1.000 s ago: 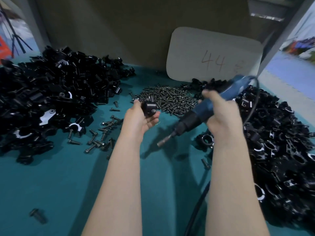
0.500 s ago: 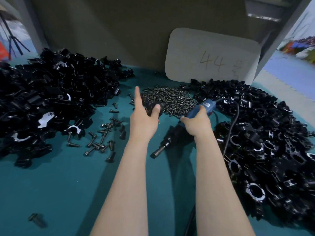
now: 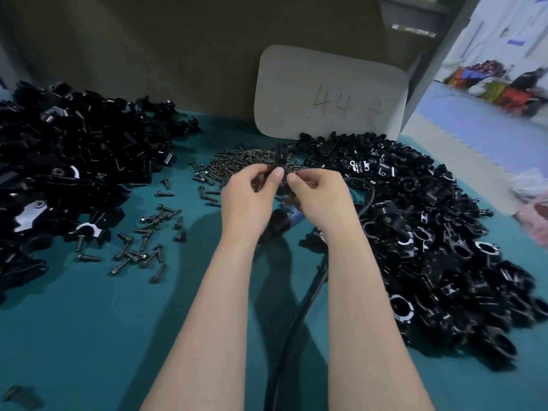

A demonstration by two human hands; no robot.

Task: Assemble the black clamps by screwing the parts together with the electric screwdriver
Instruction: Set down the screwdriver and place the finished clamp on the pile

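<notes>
My left hand [image 3: 252, 197] and my right hand [image 3: 318, 197] meet above the near edge of the screw heap [image 3: 249, 161]. Between the fingertips of both hands sits a small black clamp part [image 3: 281, 161], pinched from either side; motion blur hides whether a screw is in it. The blue electric screwdriver [image 3: 286, 218] lies on the teal table [image 3: 89, 321] under my wrists, mostly hidden by them. Its black cable [image 3: 299, 310] runs toward me between my forearms.
A large heap of black clamp parts [image 3: 74, 173] fills the left side, another heap of clamps [image 3: 430, 232] the right. Loose screws [image 3: 142, 247] lie scattered at centre left. A grey board marked 44 [image 3: 332, 96] leans on the back wall. One stray part [image 3: 20, 396] lies near left.
My right hand set the screwdriver down on the table and came up empty to the clamp part. My left hand moved forward over the screw heap, and both hands now pinch the part together.
</notes>
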